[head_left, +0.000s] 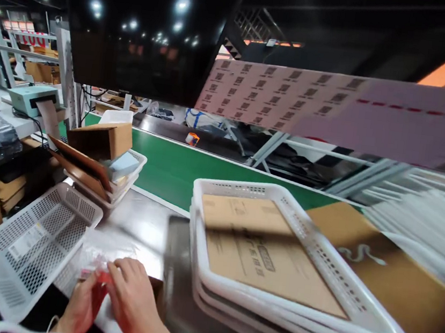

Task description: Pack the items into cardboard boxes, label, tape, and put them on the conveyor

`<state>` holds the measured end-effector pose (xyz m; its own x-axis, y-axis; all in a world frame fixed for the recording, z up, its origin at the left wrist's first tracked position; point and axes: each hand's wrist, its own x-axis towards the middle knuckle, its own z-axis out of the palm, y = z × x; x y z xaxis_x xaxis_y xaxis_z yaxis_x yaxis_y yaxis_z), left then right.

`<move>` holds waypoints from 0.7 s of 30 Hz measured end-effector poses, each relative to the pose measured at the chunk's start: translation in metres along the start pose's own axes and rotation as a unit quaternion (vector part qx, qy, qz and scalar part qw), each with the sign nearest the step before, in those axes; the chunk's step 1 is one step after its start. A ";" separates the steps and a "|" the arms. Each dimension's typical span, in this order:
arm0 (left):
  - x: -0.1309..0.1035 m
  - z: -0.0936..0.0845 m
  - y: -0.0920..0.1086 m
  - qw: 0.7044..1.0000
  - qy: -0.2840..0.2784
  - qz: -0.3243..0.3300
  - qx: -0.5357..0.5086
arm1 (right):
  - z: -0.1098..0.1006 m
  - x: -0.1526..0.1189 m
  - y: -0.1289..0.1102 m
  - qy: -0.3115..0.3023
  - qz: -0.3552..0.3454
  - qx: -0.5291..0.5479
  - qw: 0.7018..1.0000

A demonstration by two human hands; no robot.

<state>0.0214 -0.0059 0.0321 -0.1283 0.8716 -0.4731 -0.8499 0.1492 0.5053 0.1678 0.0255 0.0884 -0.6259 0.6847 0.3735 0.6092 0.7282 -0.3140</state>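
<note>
Across the metallic tabletop, we see a stack of at least 3 white perforated plastic baskets on the right, its top 1 carrying a printed cardboard piece. 1 white perforated basket sits on the left. Between them, near the bottom edge, crumpled clear plastic film lies just beyond our fingers.

Our right hand comes in from the lower right, back upward, fingers bent and angled leftward; our left hand rises from below, turned inward.

Smallest is the red packet, between both hands at the fingertips. Its visible part seems to run crosswise, though fingers hide too much to settle its long axis. The left grip appears closed on it; the right fingertips meet its top, but we cannot tell whether they pinch.
</note>
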 end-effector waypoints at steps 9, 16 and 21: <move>-0.003 -0.019 0.026 0.965 -0.044 0.070 0.247 | 0.012 0.002 0.024 -0.143 0.084 0.009 0.986; 0.003 -0.010 0.057 0.902 -0.172 0.146 0.369 | -0.051 0.004 0.043 -0.223 0.063 0.250 0.940; 0.020 -0.002 0.023 0.898 -0.127 0.017 0.422 | -0.024 -0.005 0.050 -0.135 0.089 0.052 0.986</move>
<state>-0.0016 0.0143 0.0323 0.0652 0.9444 -0.3222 -0.1452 0.3285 0.9333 0.2129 0.0582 0.0914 -0.6284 0.7753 0.0635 0.6770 0.5853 -0.4462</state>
